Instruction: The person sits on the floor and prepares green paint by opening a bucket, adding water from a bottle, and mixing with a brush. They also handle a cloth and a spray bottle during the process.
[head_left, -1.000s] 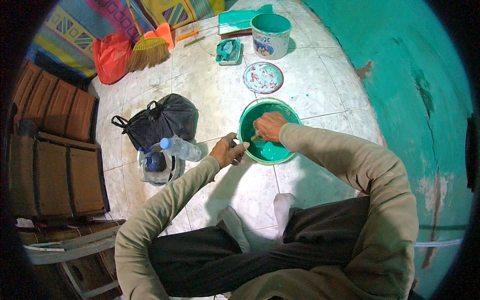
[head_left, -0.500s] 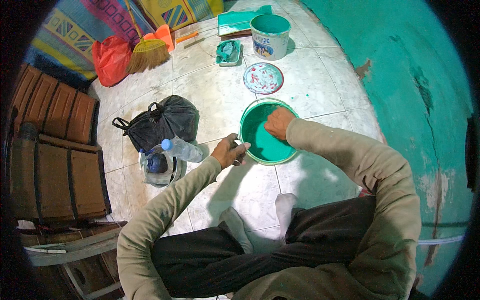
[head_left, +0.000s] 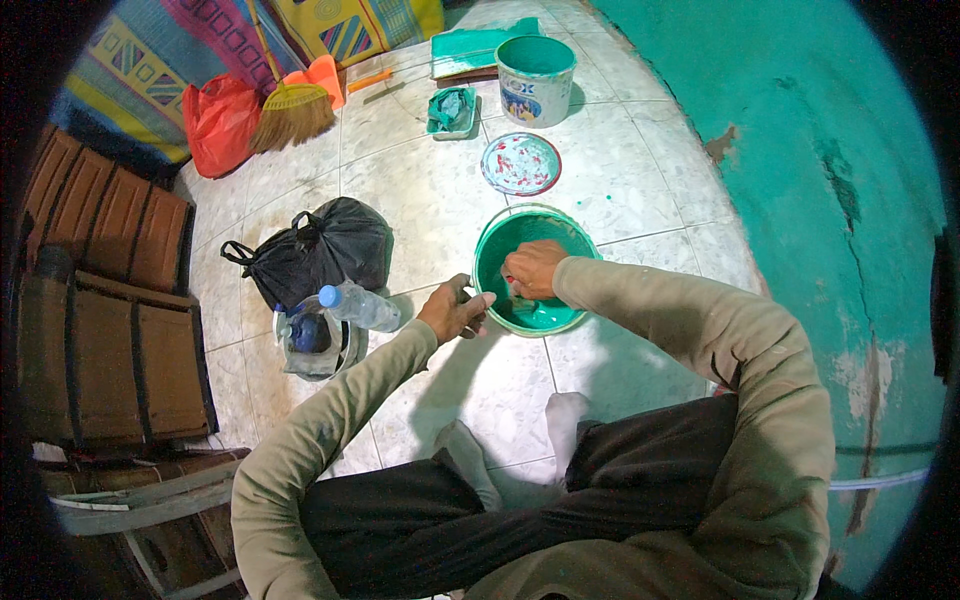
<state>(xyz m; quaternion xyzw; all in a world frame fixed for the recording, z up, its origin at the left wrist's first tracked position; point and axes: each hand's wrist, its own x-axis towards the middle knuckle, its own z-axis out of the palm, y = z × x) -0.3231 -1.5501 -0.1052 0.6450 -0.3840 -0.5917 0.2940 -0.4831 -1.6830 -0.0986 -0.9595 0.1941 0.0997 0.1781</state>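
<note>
A bucket [head_left: 582,318] of green paint stands on the floor ahead of my feet. My left hand [head_left: 452,310] grips its left rim, thumb at the edge and fingers bent outside. Inside the bucket, my right hand [head_left: 535,270] is closed on what looks like a paintbrush [head_left: 518,303], its lower end wet with green paint. My fingers hide most of its handle. Just beyond the bucket lies a round lid [head_left: 521,164] spotted with pale and red paint.
A second paint bucket [head_left: 537,97], a small tray [head_left: 451,113] and a green-painted board [head_left: 480,52] are farther off. Leftward sit a black plastic bag [head_left: 335,248], a clear bottle [head_left: 365,306] and a white container [head_left: 340,352]. A green wall [head_left: 800,230] rises at right.
My right hand has moved left and slightly nearer within the bucket, and the tool in it now shows. The left hand stays on the rim. The view has shifted slightly.
</note>
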